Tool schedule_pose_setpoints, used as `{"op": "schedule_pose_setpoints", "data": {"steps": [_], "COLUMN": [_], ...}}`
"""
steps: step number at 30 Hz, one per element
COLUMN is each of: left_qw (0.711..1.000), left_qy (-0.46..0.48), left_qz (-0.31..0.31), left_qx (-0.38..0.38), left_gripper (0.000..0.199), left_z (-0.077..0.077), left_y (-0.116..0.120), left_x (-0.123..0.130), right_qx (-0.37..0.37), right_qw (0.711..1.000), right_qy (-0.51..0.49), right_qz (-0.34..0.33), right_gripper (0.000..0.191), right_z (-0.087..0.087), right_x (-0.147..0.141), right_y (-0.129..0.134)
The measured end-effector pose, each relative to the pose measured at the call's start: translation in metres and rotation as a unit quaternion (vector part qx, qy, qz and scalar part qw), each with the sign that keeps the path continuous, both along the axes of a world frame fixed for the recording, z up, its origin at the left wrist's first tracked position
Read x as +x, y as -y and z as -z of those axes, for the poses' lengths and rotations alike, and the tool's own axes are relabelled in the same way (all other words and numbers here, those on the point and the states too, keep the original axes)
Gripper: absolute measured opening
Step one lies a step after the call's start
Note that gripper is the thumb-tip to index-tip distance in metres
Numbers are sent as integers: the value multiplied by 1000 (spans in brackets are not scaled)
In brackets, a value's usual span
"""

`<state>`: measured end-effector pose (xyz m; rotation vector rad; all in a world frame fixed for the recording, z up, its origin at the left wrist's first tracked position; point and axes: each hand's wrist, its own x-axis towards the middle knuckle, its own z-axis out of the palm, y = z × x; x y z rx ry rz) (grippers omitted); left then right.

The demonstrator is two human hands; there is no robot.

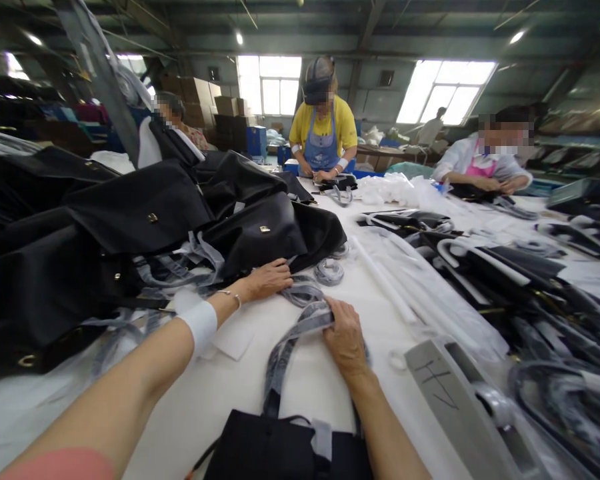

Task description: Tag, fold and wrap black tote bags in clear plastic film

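Presently, the hands stand apart: the right hand (347, 337) clamps the film-wrapped strap (305, 320) rising from the black leatherette handbag (280, 450), while the left hand (266, 280) lies flat just beyond it, beside piled black bags (253, 233).

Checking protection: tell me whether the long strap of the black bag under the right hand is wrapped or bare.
Wrapped: the strap under the right hand shows shiny grey plastic film along its length.

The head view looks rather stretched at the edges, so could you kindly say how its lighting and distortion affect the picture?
In the head view, the back window glares white, the wide lens bows the roof beams and stretches the left forearm, yet the grey wrapped strap stays fairly sharp.
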<state>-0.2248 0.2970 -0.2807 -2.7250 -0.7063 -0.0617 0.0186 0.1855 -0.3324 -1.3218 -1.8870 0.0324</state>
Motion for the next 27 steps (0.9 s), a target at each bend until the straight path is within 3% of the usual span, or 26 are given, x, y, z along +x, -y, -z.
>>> {"op": "schedule_pose_setpoints", "data": {"steps": [3,6,11,14,16,20,21,24,25,27], "left_qw": [999,994,981,974,970,966,970,992,997,992], "left_qy": [-4,-1,-31,-64,-77,-54,-42,53,24,-58], "left_qz": [-40,-109,-188,-205,-207,-218,-207,-113,-77,-73], "left_qx": [-6,-13,-38,-75,-105,-124,-122,-9,-18,-91], "left_gripper": [19,18,15,19,27,23,18,26,29,38], "left_z": [-4,-6,-12,-26,-40,-63,-64,-58,-55,-48], "left_y": [-9,-11,1,14,27,45,44,32,28,22], "left_x": [-23,-24,8,34,52,94,104,129,136,151], "right_qx": [-18,-44,-28,11,35,41,26,-40,-64,-95], "right_qw": [998,995,993,991,990,988,989,995,995,993], "right_qy": [-4,18,57,76,88,113,112,29,-13,-64], "right_qz": [67,82,102,106,105,100,92,81,70,35], "right_gripper": [55,50,40,39,38,34,36,42,43,43], "right_z": [4,9,14,14,13,16,19,31,34,35], "right_x": [3,5,4,3,3,11,15,26,29,33], "right_y": [0,0,-5,-8,-7,-3,-5,-23,-30,-46]}}
